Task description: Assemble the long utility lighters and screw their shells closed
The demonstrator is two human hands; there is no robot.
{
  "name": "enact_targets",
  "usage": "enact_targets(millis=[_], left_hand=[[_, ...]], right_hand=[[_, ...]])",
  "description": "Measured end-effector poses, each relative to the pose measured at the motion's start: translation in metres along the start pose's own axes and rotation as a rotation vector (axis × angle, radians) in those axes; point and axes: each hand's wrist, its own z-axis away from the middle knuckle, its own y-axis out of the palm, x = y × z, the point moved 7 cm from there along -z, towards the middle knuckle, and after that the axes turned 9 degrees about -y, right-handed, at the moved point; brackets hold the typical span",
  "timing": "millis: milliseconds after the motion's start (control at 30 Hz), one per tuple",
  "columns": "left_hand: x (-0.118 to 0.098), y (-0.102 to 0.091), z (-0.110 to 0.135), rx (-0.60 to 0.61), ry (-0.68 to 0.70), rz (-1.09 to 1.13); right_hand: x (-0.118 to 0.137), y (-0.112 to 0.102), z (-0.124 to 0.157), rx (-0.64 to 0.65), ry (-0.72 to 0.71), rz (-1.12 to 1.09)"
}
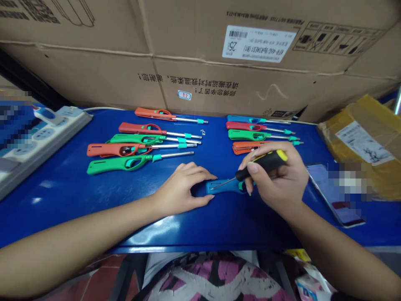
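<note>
A blue gas lighter (221,187) lies flat on the table in front of me. My left hand (184,188) grips its handle end, thumb on the near edge and forefinger on the far edge. In my right hand (278,179) is a screwdriver (266,164) with a black and yellow handle. It slants down to the left, and its tip meets the lighter's handle near the left end. My right hand hides the lighter's other end. Just beyond that hand rests an orange lighter (242,147), partly covered by the fingers.
Several lighters, including a green one (119,164), lie in a left group; more, including a red one (246,126), lie at right. Small metal pieces (203,132) sit between. A large carton (194,62) stands behind, a power strip (44,133) left, a phone (332,196) and taped box (369,146) right.
</note>
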Motion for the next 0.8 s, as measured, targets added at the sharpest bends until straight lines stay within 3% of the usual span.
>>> enact_targets(millis=[500,800], left_hand=[[-0.0001,0.0013,-0.0006,0.019,0.005,0.002],[-0.0009,0.0005,0.0001,0.028,-0.004,0.010]], right_hand=[[-0.0006,0.0033,0.0062,0.043,-0.030,0.044],[0.0047,0.0066,0.0051,0.088,-0.121,0.083]])
